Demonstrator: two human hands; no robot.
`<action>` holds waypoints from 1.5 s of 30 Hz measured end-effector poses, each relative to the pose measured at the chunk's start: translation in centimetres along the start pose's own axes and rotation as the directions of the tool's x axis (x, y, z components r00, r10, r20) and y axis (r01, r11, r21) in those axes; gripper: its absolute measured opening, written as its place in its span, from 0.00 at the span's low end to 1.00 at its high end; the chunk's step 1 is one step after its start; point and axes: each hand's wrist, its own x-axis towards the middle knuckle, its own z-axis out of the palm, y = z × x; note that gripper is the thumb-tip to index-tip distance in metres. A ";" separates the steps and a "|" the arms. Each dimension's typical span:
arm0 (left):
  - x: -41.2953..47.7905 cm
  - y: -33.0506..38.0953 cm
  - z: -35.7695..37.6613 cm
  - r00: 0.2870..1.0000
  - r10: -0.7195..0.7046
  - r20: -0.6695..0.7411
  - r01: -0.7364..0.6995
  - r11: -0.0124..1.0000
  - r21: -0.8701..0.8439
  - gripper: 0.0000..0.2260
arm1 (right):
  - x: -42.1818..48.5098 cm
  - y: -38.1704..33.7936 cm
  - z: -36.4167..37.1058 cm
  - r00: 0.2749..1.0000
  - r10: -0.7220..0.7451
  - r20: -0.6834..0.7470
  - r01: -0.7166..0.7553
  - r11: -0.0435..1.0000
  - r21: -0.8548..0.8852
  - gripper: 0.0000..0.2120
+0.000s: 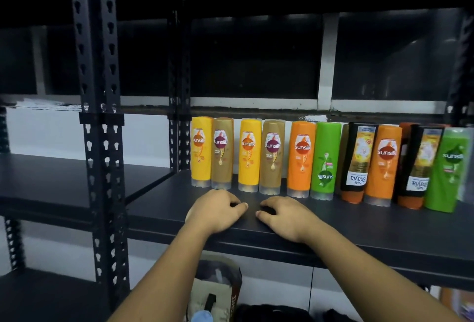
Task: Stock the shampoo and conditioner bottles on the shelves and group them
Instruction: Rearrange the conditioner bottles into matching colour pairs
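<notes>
- a paper bag (218, 283) sits lowest, under the dark shelf (359, 226).
- the left hand (218, 210) and right hand (284, 215) rest near each other on the shelf's front part, fingers loosely curled, holding nothing.
- just beyond them a row of bottles (300, 159) stands cap-down along the shelf's back (colours mixed): yellow, brown, yellow, brown, orange, then a green bottle (325, 157).
- rightward, two black bottles (356, 160) alternate with another orange and green.

Blk shelf (359, 224): bottles (300, 157) in row (all standing).
</notes>
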 end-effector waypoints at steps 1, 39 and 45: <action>0.0 -0.1 0.1 1.000 0.006 -0.001 -0.006 1.000 -0.005 0.19 | 0.0 0.0 0.0 1.000 0.000 0.000 0.000 1.000 0.001 0.28; 9.8 -11.9 -3.0 0.953 -0.190 -0.235 0.103 0.935 -0.339 0.22 | 14.8 -9.6 4.1 0.925 0.124 -0.358 0.057 0.888 0.456 0.23; 7.7 -10.6 -3.4 0.983 -0.115 -0.145 0.045 0.909 -0.414 0.20 | 11.3 -6.5 2.8 0.939 0.003 -0.343 0.155 0.888 0.433 0.30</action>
